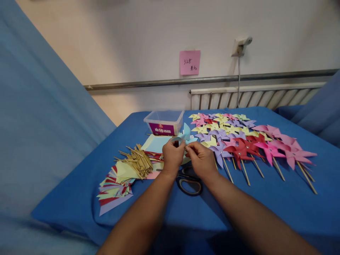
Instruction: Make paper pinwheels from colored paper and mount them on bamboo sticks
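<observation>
Pinwheel (pixel 186 134), light blue, held above the blue table (pixel 265 198) between both hands; left hand (pixel 172 156) and right hand (pixel 200 159) fingers pinched closed on it; scissors (pixel 189 181) lie beneath; sticks (pixel 138 161) at left; finished pinwheels (pixel 247 141) at right.

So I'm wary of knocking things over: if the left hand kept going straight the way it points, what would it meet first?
The left hand points away toward the wall. Past the light blue pinwheel in its grip, the clear plastic box probably comes first, though depth is hard to judge.
</observation>
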{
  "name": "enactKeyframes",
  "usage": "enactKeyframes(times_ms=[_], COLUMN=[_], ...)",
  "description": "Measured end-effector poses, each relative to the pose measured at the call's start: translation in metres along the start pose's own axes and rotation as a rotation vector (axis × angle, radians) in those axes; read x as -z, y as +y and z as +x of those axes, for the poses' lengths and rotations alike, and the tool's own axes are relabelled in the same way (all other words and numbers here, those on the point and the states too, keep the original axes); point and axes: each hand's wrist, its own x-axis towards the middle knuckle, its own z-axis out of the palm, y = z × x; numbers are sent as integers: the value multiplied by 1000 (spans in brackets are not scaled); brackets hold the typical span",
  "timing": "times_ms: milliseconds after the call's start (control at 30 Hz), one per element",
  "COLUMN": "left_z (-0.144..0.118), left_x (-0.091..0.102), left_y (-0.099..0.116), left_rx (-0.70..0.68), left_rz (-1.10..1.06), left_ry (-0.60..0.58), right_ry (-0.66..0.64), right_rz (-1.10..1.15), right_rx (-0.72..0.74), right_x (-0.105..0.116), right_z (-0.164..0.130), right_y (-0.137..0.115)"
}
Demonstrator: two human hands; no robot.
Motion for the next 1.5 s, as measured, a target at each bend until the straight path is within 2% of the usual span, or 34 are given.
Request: enactKeyframes(times_ms=[100,267,367,600,867,1000,1500], left_z=[-1,-2,-1,1,4,4,3], left_x=[0,-1,-2,-1,-2,-2,0], left_y=[0,-4,-6,-6,-4,-5,-7], left_rx=[-59,-110,-128,-120,102,143,178], left_rz=[53,99,127,95,-193,-317,-421], left_ry=[19,32,32,26,-62,-94,-160], right_ry=[-2,3,12,47,83,95,128], right_rz=[107,445,487,269,-69,-159,99], right_rx=[-106,-353,-399,-273,4,91,-64], right_x=[-2,-6,-7,-7,5,10,0], right_z=[2,8,9,6,10,14,19], right_y=[2,7,7,5,12,10,16])
